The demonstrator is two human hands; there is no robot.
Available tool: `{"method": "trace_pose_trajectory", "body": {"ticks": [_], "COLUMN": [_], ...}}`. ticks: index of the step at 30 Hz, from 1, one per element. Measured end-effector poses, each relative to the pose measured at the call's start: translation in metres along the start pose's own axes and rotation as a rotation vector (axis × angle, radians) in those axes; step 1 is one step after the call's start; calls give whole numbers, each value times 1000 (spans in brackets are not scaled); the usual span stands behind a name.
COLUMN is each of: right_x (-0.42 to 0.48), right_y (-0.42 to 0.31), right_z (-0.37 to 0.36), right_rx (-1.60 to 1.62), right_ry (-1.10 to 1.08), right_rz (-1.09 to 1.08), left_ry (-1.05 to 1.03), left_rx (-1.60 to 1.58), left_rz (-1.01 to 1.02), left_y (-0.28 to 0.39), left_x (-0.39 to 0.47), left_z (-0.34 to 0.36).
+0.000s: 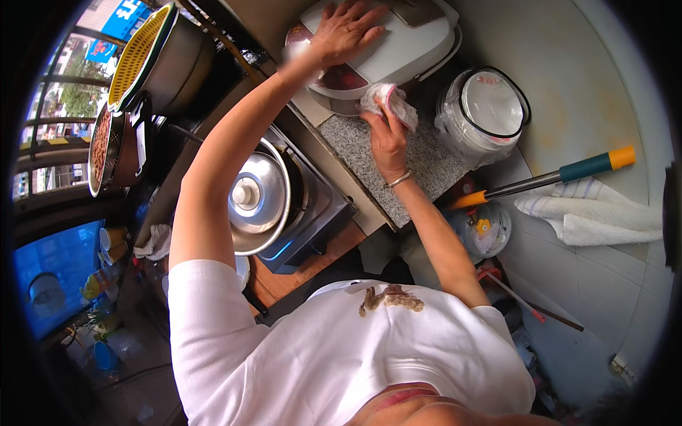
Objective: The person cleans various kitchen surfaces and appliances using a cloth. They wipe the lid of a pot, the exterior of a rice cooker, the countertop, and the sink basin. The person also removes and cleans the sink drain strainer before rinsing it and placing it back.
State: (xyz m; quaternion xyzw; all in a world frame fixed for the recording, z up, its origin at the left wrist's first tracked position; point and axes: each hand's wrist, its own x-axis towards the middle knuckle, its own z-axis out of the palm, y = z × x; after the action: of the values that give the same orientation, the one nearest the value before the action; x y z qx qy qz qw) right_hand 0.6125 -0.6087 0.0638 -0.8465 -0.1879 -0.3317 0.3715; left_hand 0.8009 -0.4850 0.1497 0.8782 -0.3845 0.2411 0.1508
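Observation:
My left hand point(349, 34) lies palm down with fingers spread on the white lid of a rice cooker point(415, 45). A dark, reddish glossy panel covers the cooker's front. In my right hand point(390, 149) is a crumpled white cloth point(405, 109) with a pink edge, bunched at the fingertips. It is close to the cooker's lower side, above a speckled granite slab point(346, 138); whether it touches either one cannot be seen. A bracelet circles my right wrist.
A lidded metal pot point(261, 197) sits on a gas stove point(319, 213). Plastic-wrapped white containers point(463, 138) stand right of the cooker. An orange-and-green handled pole point(533, 181) and a gas cylinder point(498, 239) are at right. A yellow basket point(139, 56) and a colander of peanuts point(101, 144) are left.

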Motion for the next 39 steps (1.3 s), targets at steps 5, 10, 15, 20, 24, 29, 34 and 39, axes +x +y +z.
{"method": "trace_pose_trajectory", "body": {"ticks": [5, 10, 15, 20, 24, 29, 34, 39], "right_x": [-11, 72, 58, 27, 36, 100, 148, 142], "right_y": [-9, -86, -24, -41, -41, 3, 43, 96], "right_z": [36, 111, 193, 95, -51, -152, -82, -84], "right_rx": [-176, -52, -18, -80, 284, 844, 34, 153], "right_ry": [-412, -960, -508, -442, -324, -48, -160, -227], "right_rz": [-280, 301, 124, -90, 208, 388, -231, -252], "left_ry": [-19, 33, 51, 7, -40, -159, -268, -302], "left_rx": [25, 64, 69, 65, 63, 44, 32, 44], "left_rz": [-1, -81, -44, -31, -4, 20, -3, -12], "left_y": [1, -10, 8, 1, 10, 19, 26, 36], "left_x": [4, -11, 6, -7, -7, -17, -34, -42], "left_z": [4, 16, 12, 2, -13, -30, -59, -76]}}
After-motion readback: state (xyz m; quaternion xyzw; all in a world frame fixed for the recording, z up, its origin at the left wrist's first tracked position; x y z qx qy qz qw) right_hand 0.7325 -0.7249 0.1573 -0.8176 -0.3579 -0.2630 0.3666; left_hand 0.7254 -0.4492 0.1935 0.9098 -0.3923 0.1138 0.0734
